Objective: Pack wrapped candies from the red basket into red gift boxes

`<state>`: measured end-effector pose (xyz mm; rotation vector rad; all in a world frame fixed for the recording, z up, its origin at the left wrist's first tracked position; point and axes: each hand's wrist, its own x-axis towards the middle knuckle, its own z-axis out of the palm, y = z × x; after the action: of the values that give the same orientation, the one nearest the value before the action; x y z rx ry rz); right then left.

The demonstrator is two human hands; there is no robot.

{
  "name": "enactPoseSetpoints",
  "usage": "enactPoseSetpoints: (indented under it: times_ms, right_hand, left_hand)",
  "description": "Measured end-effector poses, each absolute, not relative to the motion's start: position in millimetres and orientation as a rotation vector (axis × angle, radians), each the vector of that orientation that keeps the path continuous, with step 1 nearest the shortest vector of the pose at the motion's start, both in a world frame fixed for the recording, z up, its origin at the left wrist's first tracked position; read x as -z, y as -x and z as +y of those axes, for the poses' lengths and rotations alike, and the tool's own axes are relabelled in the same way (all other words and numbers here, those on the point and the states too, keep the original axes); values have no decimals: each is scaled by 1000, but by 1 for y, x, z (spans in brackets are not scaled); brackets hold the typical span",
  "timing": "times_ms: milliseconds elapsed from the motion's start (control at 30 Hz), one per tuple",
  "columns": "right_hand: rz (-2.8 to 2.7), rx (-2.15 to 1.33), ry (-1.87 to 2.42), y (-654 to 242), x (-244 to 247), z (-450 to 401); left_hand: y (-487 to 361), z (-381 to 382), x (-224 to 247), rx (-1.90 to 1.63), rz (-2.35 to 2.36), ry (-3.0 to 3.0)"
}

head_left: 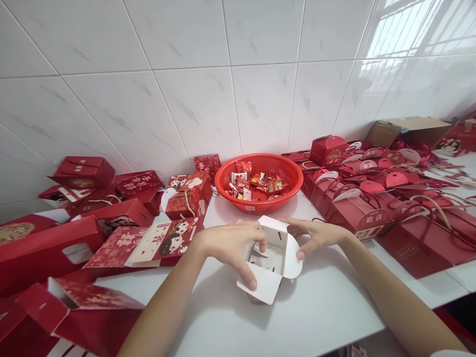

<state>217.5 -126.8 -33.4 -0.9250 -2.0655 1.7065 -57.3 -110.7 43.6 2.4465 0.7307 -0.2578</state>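
Note:
A small paper gift box (pixel 265 283) stands on the white table in front of me, its top flaps spread and its white inside showing. My left hand (pixel 231 243) is on its left side, with the thumb on the front flap and a bent fingertip inside the opening. From the other side my right hand (pixel 319 233) grips it, thumb against the rounded right flap and the other fingers behind the box. Small slots show in the box's inner walls; its outside is mostly hidden. Just beyond lies a red plastic basket (pixel 259 205) with wrapped sweets (pixel 275 186).
Red gift boxes (pixel 87 171), a long red box (pixel 48 253) and a flat printed box (pixel 174 238) crowd the left. Rows of red boxes with cord handles (pixel 357 210) fill the right, with a cardboard carton (pixel 416 124) behind. A tiled wall (pixel 193 109) borders the back.

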Motion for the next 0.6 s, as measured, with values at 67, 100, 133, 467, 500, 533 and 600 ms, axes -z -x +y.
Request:
enactPoseSetpoints:
  times_ms: [67, 100, 133, 467, 500, 533, 600]
  right_hand:
    - [-2061, -1684, 959, -218, 33, -127]
    - [-2060, -1676, 975, -218, 34, -127]
    - [-2061, -1674, 980, -218, 34, -127]
    - [-2105, -1550, 1010, -221, 28, -128]
    - [-2092, -1528, 1013, -223, 26, -128]
    - [-2066, -1509, 1009, -225, 24, -128]
    - [-1990, -1465, 980, -229, 17, -127]
  left_hand:
    - [53, -117, -41, 316, 866, -2466]
    - [50, -119, -40, 322, 914, -2466]
    - [49, -120, -39, 304, 952, -2472]
    - [49, -118, -40, 209, 944, -2486]
    - [49, -117, -41, 210, 936, -2482]
    - [50, -117, -41, 212, 923, -2480]
    - [52, -116, -42, 223, 886, -2475]
